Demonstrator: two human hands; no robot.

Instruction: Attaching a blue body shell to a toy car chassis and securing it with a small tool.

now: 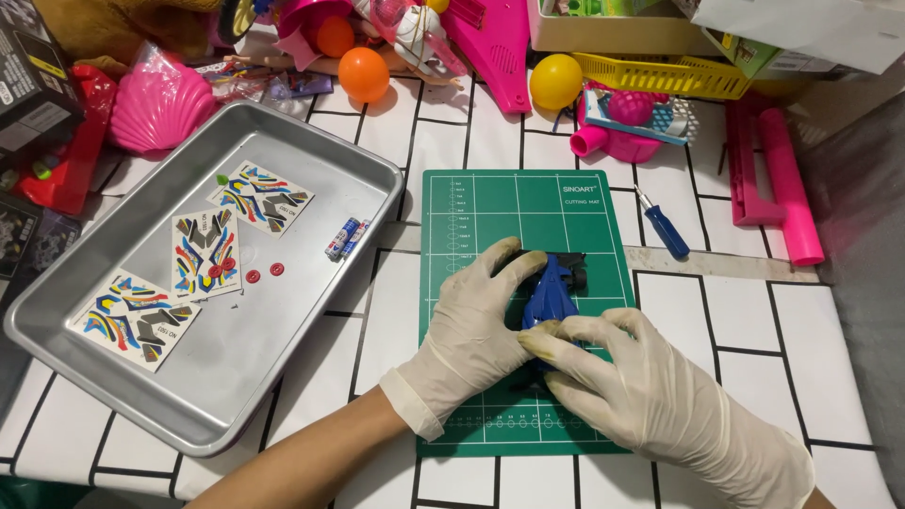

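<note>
Metal tray (311,311) at our left on the tiled worktop (735,320) holds three colourful sticker sheets (203,253), small red discs and two batteries (347,238). A dark box (28,80) sits at the far left corner, a white carton (811,28) far right. On the green cutting mat (584,212) we clasp a blue toy car (550,297): gloved left hand (476,325) and right hand (636,382) both curl around it, fingers half closed, touching.

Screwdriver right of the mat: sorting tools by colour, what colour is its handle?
Blue; the screwdriver shows clearly in the head view.
</note>
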